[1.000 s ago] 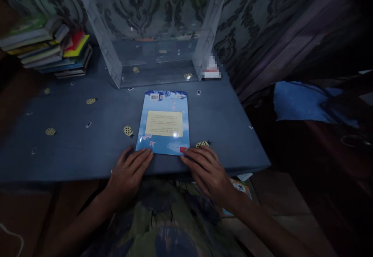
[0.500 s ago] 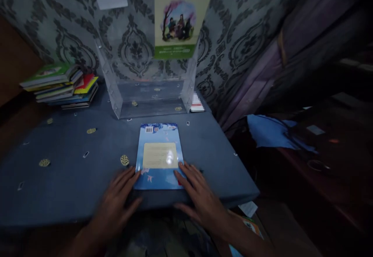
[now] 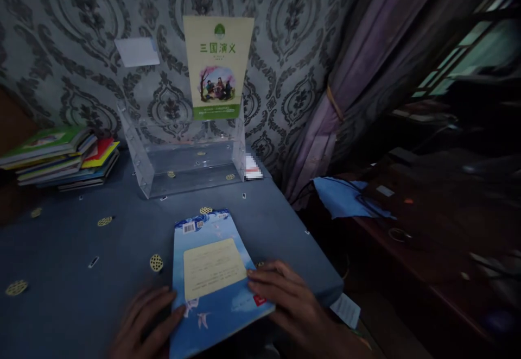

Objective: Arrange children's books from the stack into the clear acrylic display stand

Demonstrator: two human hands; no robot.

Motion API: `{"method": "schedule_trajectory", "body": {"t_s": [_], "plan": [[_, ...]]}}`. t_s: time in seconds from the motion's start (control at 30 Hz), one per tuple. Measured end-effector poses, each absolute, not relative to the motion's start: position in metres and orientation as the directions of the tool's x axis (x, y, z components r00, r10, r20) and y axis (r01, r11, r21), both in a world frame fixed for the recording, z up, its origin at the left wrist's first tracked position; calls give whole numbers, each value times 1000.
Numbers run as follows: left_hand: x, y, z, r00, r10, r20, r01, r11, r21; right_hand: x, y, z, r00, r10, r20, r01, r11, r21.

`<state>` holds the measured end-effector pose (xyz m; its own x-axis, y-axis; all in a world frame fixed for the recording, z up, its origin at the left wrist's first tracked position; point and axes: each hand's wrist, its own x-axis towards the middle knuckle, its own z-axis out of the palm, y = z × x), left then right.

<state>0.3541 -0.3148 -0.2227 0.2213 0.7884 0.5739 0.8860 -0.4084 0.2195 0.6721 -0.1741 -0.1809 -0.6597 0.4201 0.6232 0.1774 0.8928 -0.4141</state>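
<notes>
A blue book (image 3: 217,307) lies back cover up at the table's front, turned askew with its near end seemingly raised. Its cover has a cream text panel, a barcode at the far end and white birds near me. My left hand (image 3: 148,321), a little blurred, holds the left edge with its fingertips against the cover. On the opposite side my right hand (image 3: 291,299) grips the right edge, its thumb hidden from sight. Beyond the book stands a clear acrylic rack (image 3: 191,177), and a cream and green book (image 3: 220,68) rests upright at its top.
A stack of books (image 3: 65,158) sits at the back left of the blue-clothed table (image 3: 81,304). A white card (image 3: 137,52) is near the wall. To the right are a tied purple curtain (image 3: 321,131), a blue cloth (image 3: 345,199) and cables on a dark red surface.
My hands have closed on the blue book's sides, and it has turned askew and come nearer to me. The view has tilted up and shifted right.
</notes>
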Motion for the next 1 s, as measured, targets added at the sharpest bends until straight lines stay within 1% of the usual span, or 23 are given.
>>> {"method": "schedule_trajectory", "body": {"t_s": [0.03, 0.1, 0.17, 0.2, 0.27, 0.3, 0.4, 0.5, 0.6, 0.7, 0.83, 0.9, 1.0], "plan": [[354, -307, -215, 190, 786, 589, 857, -425, 291, 668, -167, -170, -646, 425, 634, 143, 883, -447], [355, -287, -198, 96, 791, 604, 776, -439, 453, 656, -150, -153, -602, 429, 673, 98, 877, -471], [359, -263, -181, -47, 804, 593, 682, -408, 607, 641, -132, -143, -526, 450, 722, 94, 874, -477], [361, -250, -173, -129, 811, 570, 634, -374, 677, 633, -123, -140, -474, 457, 752, 83, 874, -479], [366, -223, -160, -266, 826, 497, 536, -302, 788, 616, -105, -141, -424, 494, 759, 89, 857, -508], [367, -210, -156, -326, 820, 470, 494, -276, 824, 609, -97, -143, -406, 511, 758, 99, 849, -519], [365, -178, -158, -437, 786, 437, 457, -225, 861, 590, -74, -158, -363, 593, 719, 168, 801, -575], [356, -158, -178, -555, 739, 381, 443, -125, 888, 577, -61, -176, -354, 694, 627, 237, 715, -657], [345, -143, -201, -618, 726, 303, 384, -58, 922, 566, -55, -188, -369, 748, 551, 268, 653, -708], [340, -128, -209, -622, 740, 256, 302, -75, 950, 556, -51, -194, -335, 763, 553, 284, 641, -713], [341, -108, -206, -604, 774, 193, 186, -99, 978, 546, -49, -199, -279, 769, 575, 308, 639, -705], [341, -102, -205, -621, 762, 183, 170, -98, 981, 545, -49, -202, -269, 773, 575, 315, 635, -706], [341, -99, -208, -618, 767, 175, 192, -69, 979, 546, -50, -207, -263, 748, 609, 310, 664, -681]]}}
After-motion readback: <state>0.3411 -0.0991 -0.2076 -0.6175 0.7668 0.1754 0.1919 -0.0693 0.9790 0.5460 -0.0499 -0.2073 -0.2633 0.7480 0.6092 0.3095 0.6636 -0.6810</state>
